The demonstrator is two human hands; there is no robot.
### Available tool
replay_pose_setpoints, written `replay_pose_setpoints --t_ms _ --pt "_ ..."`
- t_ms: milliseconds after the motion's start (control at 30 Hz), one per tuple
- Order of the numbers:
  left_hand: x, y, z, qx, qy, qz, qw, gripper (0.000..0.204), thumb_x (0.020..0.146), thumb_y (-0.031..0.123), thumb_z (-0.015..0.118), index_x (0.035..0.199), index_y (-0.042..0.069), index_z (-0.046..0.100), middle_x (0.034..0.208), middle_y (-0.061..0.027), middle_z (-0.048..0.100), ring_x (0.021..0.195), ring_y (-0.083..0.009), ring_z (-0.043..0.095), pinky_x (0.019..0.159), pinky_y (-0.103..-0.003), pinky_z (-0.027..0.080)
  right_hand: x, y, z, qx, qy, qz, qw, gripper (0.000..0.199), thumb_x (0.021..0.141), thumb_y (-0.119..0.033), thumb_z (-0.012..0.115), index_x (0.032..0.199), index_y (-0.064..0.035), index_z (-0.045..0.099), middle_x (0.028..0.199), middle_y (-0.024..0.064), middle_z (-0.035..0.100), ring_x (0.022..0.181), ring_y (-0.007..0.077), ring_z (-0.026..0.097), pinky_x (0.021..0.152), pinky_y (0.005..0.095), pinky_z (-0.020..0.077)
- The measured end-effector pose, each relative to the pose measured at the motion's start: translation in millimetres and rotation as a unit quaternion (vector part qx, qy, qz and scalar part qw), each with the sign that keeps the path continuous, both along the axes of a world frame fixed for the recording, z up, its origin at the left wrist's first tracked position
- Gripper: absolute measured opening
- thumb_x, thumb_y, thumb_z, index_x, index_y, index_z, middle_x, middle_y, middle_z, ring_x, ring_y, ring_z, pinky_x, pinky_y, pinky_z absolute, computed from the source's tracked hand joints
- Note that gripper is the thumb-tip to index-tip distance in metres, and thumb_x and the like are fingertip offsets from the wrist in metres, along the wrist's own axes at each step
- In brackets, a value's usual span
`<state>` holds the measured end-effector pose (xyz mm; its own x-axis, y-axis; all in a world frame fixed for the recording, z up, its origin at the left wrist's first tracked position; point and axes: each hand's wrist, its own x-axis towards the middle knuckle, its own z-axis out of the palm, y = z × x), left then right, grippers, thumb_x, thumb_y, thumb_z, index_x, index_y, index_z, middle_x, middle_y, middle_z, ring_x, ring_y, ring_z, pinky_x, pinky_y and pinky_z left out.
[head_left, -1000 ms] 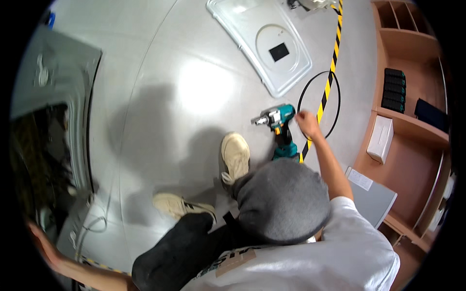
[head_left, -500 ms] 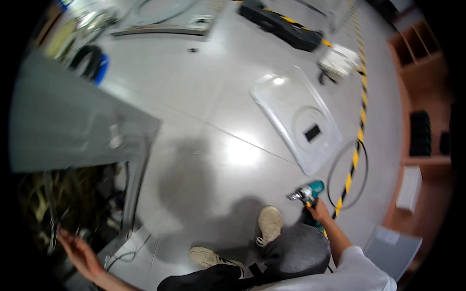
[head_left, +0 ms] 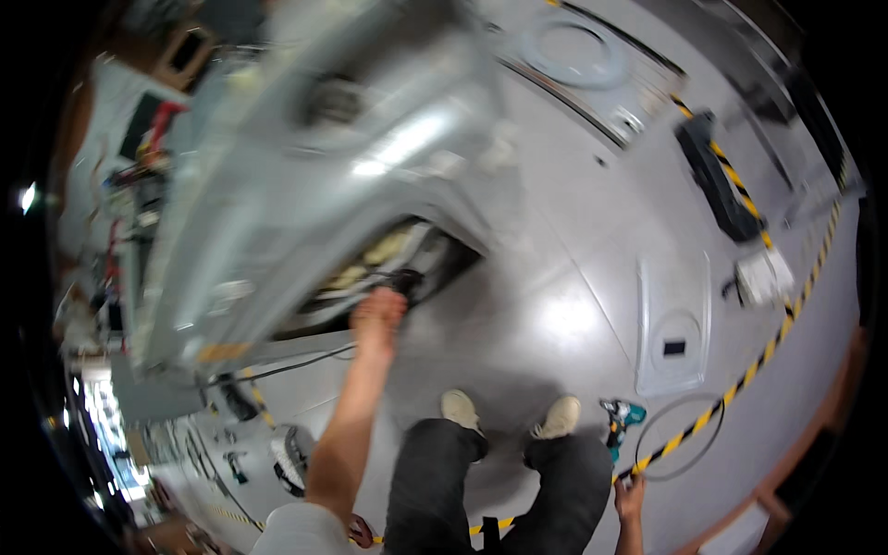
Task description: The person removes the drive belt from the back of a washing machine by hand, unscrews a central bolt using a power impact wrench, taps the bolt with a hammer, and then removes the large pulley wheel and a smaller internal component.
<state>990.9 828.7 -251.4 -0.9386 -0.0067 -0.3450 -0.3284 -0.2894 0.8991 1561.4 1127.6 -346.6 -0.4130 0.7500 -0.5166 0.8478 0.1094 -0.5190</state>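
Note:
My left hand point(head_left: 377, 319) reaches to the opening in the lower side of a grey metal cabinet point(head_left: 370, 176), which is smeared by motion. Its fingers are bent against a dark part point(head_left: 404, 279) at that opening; whether they grip this part is hidden. Pale yellowish and dark parts show inside. Down at the lower right, my right hand point(head_left: 630, 502) has its fingers curled, with something small and dark at the fingertips. A teal cordless drill point(head_left: 622, 418) lies on the floor just beyond it, apart from the hand.
A translucent panel point(head_left: 672, 356) lies on the floor at the right, near a cable loop point(head_left: 717, 421) and black-yellow tape point(head_left: 740, 388). Farther off are a black elongated part point(head_left: 717, 180), a white box point(head_left: 766, 277) and a panel with a round ring point(head_left: 573, 55). A cable point(head_left: 296, 363) trails from the cabinet.
My view has swung left, bringing the cabinet toward the middle. The drill was in my right hand and now lies let go on the floor. My left hand has left a thin metal rod.

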Motion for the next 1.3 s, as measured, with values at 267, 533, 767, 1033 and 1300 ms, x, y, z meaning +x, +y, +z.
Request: replay_pose_setpoints --t_ms 267,533,767,1033,1300 --pt "152 -34 61 -0.252 -0.152 -0.163 0.942 0.020 0.090 0.020 0.059 0.090 0.001 0.063 0.078 -0.0044 0.063 0.071 -0.0123 0.058 0.067 -0.028 0.046 -8 52 144 -0.199 -0.101 0.028 0.974 0.024 0.080 -0.014 0.065 0.095 0.0038 0.060 0.085 0.0133 0.064 0.074 0.0188 0.064 0.066 0.0298 0.0518" --pt "283 -123 223 -0.071 -0.324 -0.049 0.942 0.021 0.089 0.009 0.059 0.102 -0.007 0.057 0.084 -0.0100 0.062 0.073 -0.0147 0.058 0.065 -0.029 0.047 -155 29 244 -0.194 0.012 0.141 0.971 0.018 0.087 -0.011 0.058 0.098 0.0033 0.058 0.078 0.0104 0.063 0.064 0.0163 0.062 0.056 0.0272 0.0506" --pt "291 -292 246 0.005 -0.340 0.096 0.935 0.026 0.086 0.008 0.062 0.105 -0.007 0.056 0.084 -0.0120 0.064 0.073 -0.0170 0.061 0.066 -0.029 0.050 -282 -190 318 -0.170 0.011 0.313 0.934 0.023 0.082 -0.018 0.064 0.090 0.0037 0.062 0.074 0.0121 0.067 0.064 0.0213 0.065 0.062 0.0322 0.0504" --pt "267 -518 298 0.035 -0.250 0.275 0.928 0.019 0.084 0.009 0.063 0.100 -0.001 0.057 0.084 -0.0080 0.064 0.074 -0.0164 0.063 0.065 -0.028 0.050 -402 -465 410 -0.148 -0.063 0.596 0.786 0.030 0.085 -0.027 0.063 0.103 -0.0037 0.065 0.093 0.0138 0.069 0.087 0.0250 0.067 0.078 0.0344 0.0519" --pt "217 -606 326 0.039 -0.270 0.385 0.882 0.015 0.084 0.008 0.063 0.097 0.002 0.057 0.084 -0.0073 0.063 0.077 -0.0175 0.065 0.065 -0.026 0.050 -528 -568 422 -0.078 -0.058 0.617 0.781 0.029 0.084 -0.028 0.064 0.102 -0.0054 0.066 0.092 0.0127 0.069 0.087 0.0241 0.066 0.078 0.0341 0.0510"
